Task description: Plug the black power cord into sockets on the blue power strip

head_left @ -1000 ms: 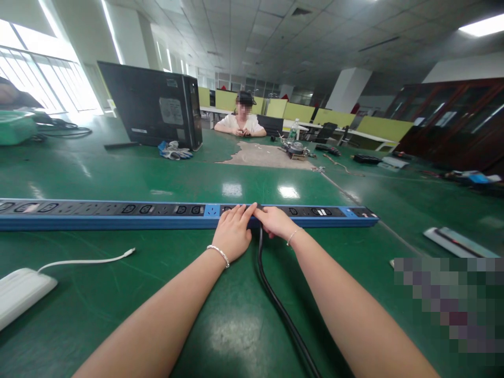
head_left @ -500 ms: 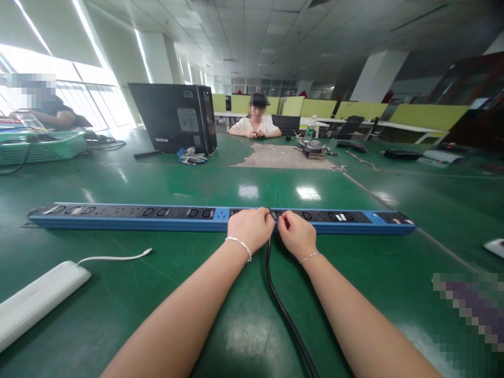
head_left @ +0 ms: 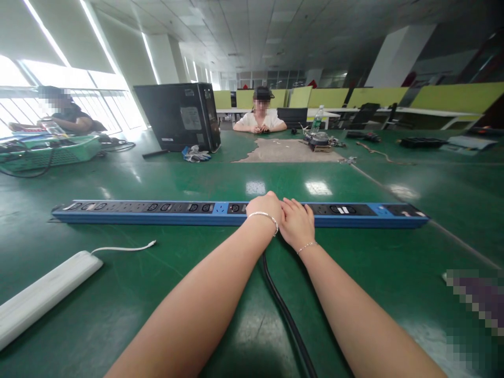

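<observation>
A long blue-and-black power strip (head_left: 220, 221) lies across the green table, its sockets facing up. Over its middle, my left hand (head_left: 266, 209) is closed, wrist bent, around the upper end of a black power cable (head_left: 284, 307); the plug end is hidden under the hand. From there the cable runs down toward me across the table. Touching the left hand's right side, my right hand (head_left: 298, 223) lies on the strip with fingers stretched forward over the sockets, and covers part of them.
To the left lies a white power strip (head_left: 47, 294) with a short white cord. Behind are a black computer case (head_left: 181, 118), a glove (head_left: 196, 154), a green basket (head_left: 59, 153) and a bottle (head_left: 317, 119). One person sits across the table, another at far left.
My left hand has rolled over and shifted right against the right hand. My right hand's fingers have gone from curled to stretched over the strip. The view has swung slightly left.
</observation>
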The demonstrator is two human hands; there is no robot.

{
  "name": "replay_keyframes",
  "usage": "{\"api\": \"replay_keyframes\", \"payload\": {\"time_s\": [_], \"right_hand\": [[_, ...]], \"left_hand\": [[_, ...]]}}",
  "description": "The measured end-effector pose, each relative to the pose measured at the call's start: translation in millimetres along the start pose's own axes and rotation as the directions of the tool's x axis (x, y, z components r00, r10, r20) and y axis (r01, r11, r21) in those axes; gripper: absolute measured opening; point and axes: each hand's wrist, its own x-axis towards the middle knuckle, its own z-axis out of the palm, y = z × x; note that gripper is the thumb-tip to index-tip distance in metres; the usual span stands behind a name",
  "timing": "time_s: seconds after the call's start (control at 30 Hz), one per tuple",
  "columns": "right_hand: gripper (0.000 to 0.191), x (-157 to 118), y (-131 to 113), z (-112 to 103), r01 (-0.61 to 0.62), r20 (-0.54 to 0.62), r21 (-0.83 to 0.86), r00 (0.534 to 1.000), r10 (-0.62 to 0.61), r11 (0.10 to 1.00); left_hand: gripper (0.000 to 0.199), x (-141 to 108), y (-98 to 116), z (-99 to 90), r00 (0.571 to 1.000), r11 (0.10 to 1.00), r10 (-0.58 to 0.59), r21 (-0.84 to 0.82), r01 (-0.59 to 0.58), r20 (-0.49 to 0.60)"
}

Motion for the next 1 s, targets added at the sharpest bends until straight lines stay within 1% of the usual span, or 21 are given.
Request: {"api": "replay_keyframes", "payload": {"time_s": [0.17,0.37,0.43,0.53,0.6,0.67,0.87,1.0], "right_hand": [[0.036,0,-3,-5,-0.034,0.046,0.006,0.998,0.034,0.999],[0.035,1,-2,-4,-0.036,0.047,0.005,0.998,0.036,0.999],[0.035,2,-2,-4,-0.037,0.04,0.005,0.999,0.036,0.999],[0.035,2,-2,-3,-0.034,0.031,-0.004,0.999,0.034,0.999],[0.035,2,-3,-3,-0.031,0.027,-0.004,0.999,0.032,0.999],[0.035,1,-2,-3,-0.03,0.021,0.001,0.999,0.03,1.0],[0.036,1,0,0,-0.016,-0.008,0.012,1.0,0.016,1.0],[0.036,1,0,1,-0.014,-0.015,0.013,1.0,0.015,1.0]], "left_hand": [[0.024,-1,3,1.8,1.0,1.0,-0.007,0.014,0.007,-0.022],[0.022,-6,-1,7.7,0.998,1.0,0.016,0.013,-0.015,-0.063],[0.026,-8,-2,11.7,0.997,1.0,0.018,0.022,-0.016,-0.076],[0.038,-13,-1,17.8,0.995,0.999,0.011,0.045,-0.006,-0.097],[0.041,-15,-1,19.0,0.995,0.999,0.011,0.054,-0.006,-0.1],[0.039,-13,-2,16.7,0.996,0.998,0.017,0.054,-0.012,-0.09],[0.021,2,-6,3.9,0.998,0.999,0.046,0.015,-0.046,-0.031],[0.019,1,-4,6.0,0.999,1.0,0.03,0.0,-0.03,-0.045]]}}
